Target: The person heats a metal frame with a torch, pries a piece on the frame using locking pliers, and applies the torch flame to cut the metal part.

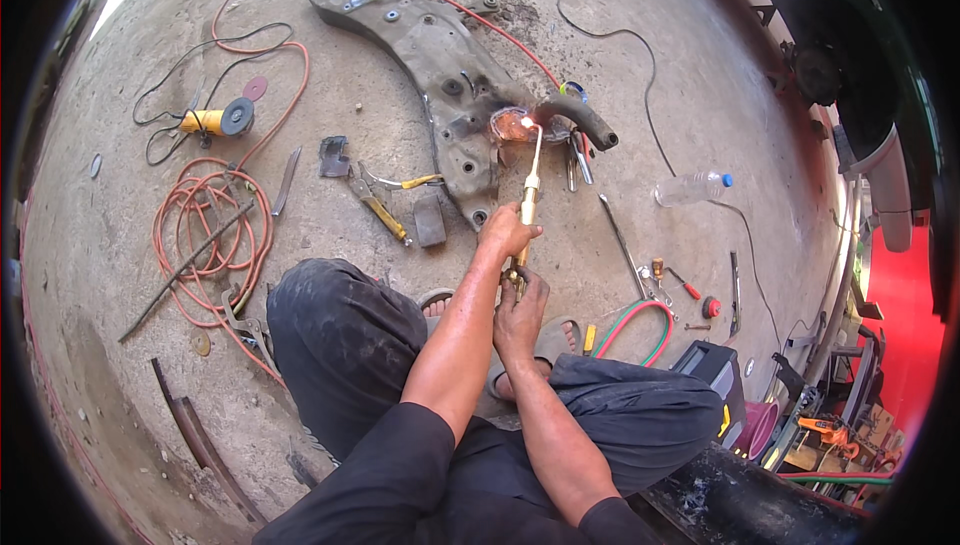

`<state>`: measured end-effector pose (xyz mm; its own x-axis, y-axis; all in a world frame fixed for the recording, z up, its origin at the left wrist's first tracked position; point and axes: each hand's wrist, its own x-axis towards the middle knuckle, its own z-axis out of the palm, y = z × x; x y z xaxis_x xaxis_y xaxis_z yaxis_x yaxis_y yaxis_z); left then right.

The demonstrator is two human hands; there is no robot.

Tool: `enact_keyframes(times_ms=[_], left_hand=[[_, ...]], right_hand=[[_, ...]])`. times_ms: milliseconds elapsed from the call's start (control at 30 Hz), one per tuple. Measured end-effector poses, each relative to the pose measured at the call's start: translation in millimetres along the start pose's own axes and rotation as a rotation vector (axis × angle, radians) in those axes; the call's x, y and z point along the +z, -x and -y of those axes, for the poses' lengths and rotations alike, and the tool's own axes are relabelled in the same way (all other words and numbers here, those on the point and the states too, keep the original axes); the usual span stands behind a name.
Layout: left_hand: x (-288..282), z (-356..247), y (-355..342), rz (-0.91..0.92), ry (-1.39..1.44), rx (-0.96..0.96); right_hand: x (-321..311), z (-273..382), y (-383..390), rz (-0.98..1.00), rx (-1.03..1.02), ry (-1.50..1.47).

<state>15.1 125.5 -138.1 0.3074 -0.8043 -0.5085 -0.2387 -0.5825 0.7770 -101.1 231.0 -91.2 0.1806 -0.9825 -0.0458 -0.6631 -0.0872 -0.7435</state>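
Observation:
A brass gas torch (529, 195) points away from me, a bright flame burning at its bent tip. My left hand (508, 232) is wrapped round the torch's handle. Closer to me, my right hand (522, 313) has its fingers closed at the valve end of the same torch. The flame touches an orange-brown patch (509, 125) on a large grey metal car subframe (440, 70) lying on the concrete. A curved pipe-like arm (580, 117) sticks out from the subframe just right of the flame.
Left of the subframe lie a yellow angle grinder (205, 123), a coiled orange hose (180, 245) and yellow-handled locking pliers (380, 213). To the right are a plastic bottle (692, 188), red and green hoses (664, 320) and a long metal rod (622, 245). A car stands at far right.

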Motion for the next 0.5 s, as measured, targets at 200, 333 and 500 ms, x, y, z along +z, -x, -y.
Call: enact_keyframes(times_ms=[200,333,500], left_hand=[[0.0,0.8,0.0,-0.022,0.013,0.007],[0.9,0.1,0.4,-0.035,0.008,0.0],[2.2,1.4,0.2,-0.057,0.013,0.005]], right_hand=[[0.1,1.4,-1.6,0.023,0.015,-0.026],[0.2,1.6,-2.5,0.026,0.02,-0.026],[2.1,-2.3,-2.2,0.016,-0.016,0.016]])
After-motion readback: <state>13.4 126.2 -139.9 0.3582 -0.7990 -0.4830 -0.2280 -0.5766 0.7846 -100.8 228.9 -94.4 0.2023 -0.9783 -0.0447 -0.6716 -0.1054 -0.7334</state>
